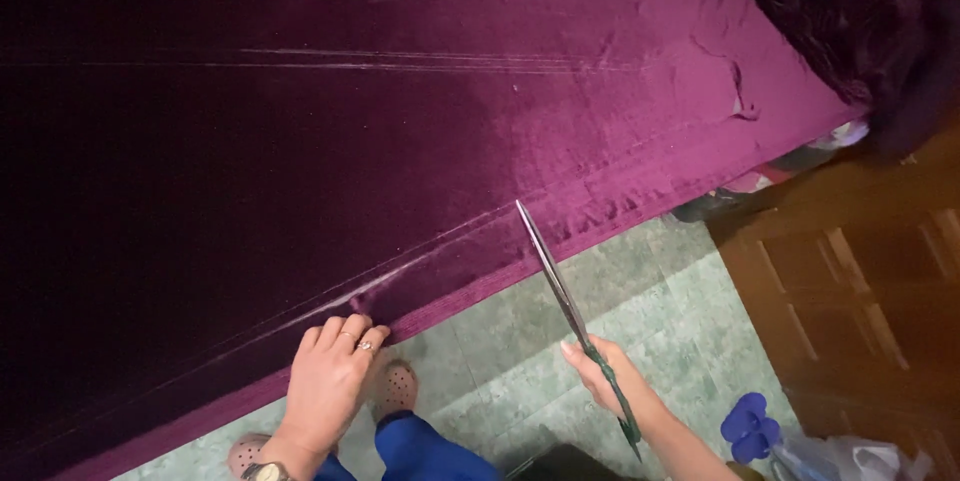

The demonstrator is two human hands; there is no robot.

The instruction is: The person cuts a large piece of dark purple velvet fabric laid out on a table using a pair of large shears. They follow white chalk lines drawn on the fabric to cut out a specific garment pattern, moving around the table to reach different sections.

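Head view looks down on the left hand (328, 381), fingers curled and pinching a small fold at the near edge of the purple velvet cloth (400, 141). To its right, the right hand (605, 373) is closed around the green handles of long steel scissors (565, 301), blades shut and pointing far-left toward the cloth's edge. A likely risk: the slippery pile could slide under the pinching fingers, so a cut might wander off line or nick them. Velvet lies smooth and glossy, with faint creases, over the table. Below, mottled green floor (650, 321), pink perforated clogs (395, 386), brown wooden panelling (860, 281) at right.
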